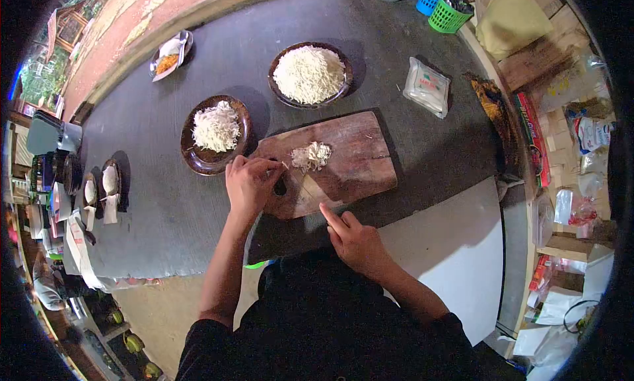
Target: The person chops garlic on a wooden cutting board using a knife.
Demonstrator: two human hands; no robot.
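A wooden cutting board [363, 143] lies in front of me, with a small heap of finely cut whitish shreds [312, 156] on it. My right hand [354, 239] is closed around a knife [313, 188], index finger stretched along it, the blade low over the board and pointing up-left. At the board's left end, by its handle hole, my left hand [248, 184] pinches with thumb and fingertips; a tiny pale bit shows there, too small to name. Just beyond that hand sits a brown bowl [191, 158] of white shreds [216, 127].
A second brown bowl [275, 84] heaped with white shreds stands farther back. A plastic packet [426, 87] lies to the right, and a dish [188, 44] with white and orange food stands back left. Two small dark dishes [117, 172] sit at left; green basket [449, 19] back right.
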